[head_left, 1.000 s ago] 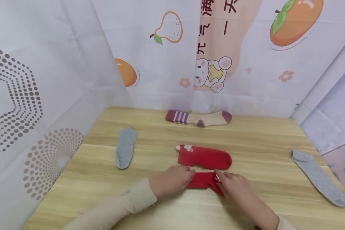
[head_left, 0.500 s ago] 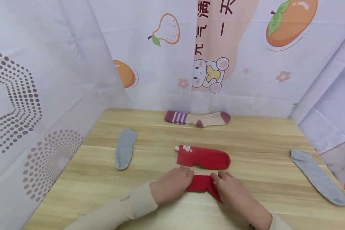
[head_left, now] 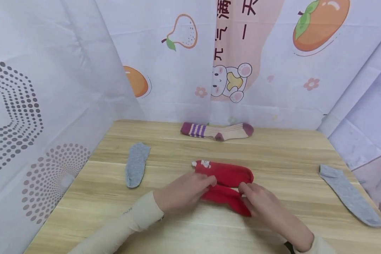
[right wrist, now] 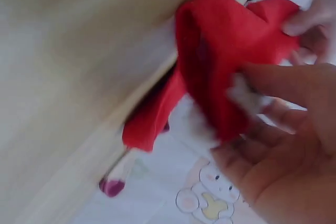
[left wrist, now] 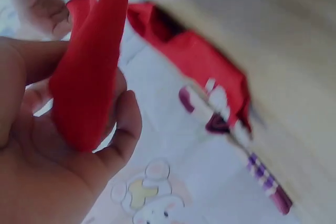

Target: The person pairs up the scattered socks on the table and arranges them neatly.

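Note:
Both hands hold a red sock [head_left: 223, 197] lying crosswise near the front of the table. The left hand [head_left: 184, 190] grips its left end; in the left wrist view the rounded red end of the sock [left wrist: 92, 77] rests between thumb and curled fingers. At the other end, the right hand [head_left: 266, 206] pinches the cuff beside a small white decoration [right wrist: 244, 94]. The cuff opening gapes in the right wrist view. Just behind lies a second red sock [head_left: 230, 173], flat, with a white animal face [head_left: 205, 163] near its cuff.
A cream sock with purple stripes [head_left: 230, 133] lies by the back curtain [head_left: 165, 88]. One grey sock [head_left: 136, 165] is on the left of the wooden table [head_left: 168, 148], another grey sock [head_left: 349, 194] near the right edge. A dotted curtain [head_left: 92, 116] hangs at the left.
The held sock has lifted and twisted, its upper edge now close to the far sock. The left hand has moved slightly left and forward, the right hand slightly right. Other socks stay put.

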The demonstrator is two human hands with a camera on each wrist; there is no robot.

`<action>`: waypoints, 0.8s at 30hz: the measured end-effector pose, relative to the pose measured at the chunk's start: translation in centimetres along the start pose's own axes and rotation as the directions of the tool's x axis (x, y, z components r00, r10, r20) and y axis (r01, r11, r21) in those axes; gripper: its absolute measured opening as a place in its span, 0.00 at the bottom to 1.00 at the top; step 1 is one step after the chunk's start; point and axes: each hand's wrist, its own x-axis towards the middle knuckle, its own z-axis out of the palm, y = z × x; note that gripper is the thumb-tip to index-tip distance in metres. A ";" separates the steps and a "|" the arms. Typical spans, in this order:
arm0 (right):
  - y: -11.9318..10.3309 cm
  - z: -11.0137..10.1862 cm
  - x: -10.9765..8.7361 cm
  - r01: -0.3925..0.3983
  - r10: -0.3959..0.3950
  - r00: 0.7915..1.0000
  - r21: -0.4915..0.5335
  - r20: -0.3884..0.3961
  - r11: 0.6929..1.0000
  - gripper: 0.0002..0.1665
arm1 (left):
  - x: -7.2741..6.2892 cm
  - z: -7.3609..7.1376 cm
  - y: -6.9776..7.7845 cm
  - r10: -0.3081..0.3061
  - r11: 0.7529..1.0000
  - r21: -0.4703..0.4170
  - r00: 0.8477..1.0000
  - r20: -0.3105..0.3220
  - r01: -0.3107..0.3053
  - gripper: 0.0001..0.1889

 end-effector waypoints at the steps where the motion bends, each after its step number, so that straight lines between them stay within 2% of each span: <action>1: 0.2 -0.2 0.2 0.001 -0.001 1.000 0.023 -0.019 1.000 0.19 | 0.1 -0.5 -0.2 -0.010 1.000 -0.029 1.000 -0.012 0.010 0.13; 4: 1.1 -0.9 1.1 0.005 -0.001 0.998 0.077 -0.059 0.997 0.17 | 0.7 -1.8 -1.2 -0.035 0.992 -0.127 0.998 -0.048 0.029 0.16; 6: 1.8 -1.3 2.0 -0.017 0.023 0.998 0.109 -0.050 0.994 0.15 | 1.2 -2.3 -2.0 -0.042 0.981 -0.194 0.997 -0.060 0.030 0.18; 9: 2.9 -1.7 3.5 -0.062 0.062 0.998 0.138 0.004 0.988 0.10 | 2.3 -2.4 -3.6 -0.049 0.966 -0.255 0.996 -0.069 0.030 0.17; 12: 4.0 -1.6 4.9 -0.089 0.082 0.995 0.142 0.052 0.986 0.06 | 3.5 -2.1 -5.1 -0.073 0.957 -0.282 0.997 -0.031 0.061 0.16; 16: 5.4 -0.3 6.1 -0.091 0.082 0.991 0.081 0.107 0.993 0.05 | 4.9 -0.7 -7.0 -0.135 0.941 -0.305 0.989 0.062 0.148 0.15; 19: 6.1 1.3 6.5 -0.045 0.047 0.994 -0.028 0.103 0.999 0.08 | 5.1 0.8 -8.0 -0.179 0.951 -0.233 0.977 0.112 0.201 0.14; 22: 5.9 2.2 6.3 0.029 -0.029 1.000 -0.141 0.003 0.990 0.06 | 4.7 2.0 -7.9 -0.199 0.978 -0.044 0.975 0.099 0.204 0.14; 24: 5.3 2.0 5.9 0.064 -0.080 0.993 -0.179 -0.083 0.982 0.07 | 4.1 2.1 -6.9 -0.185 0.978 0.114 0.981 0.063 0.177 0.15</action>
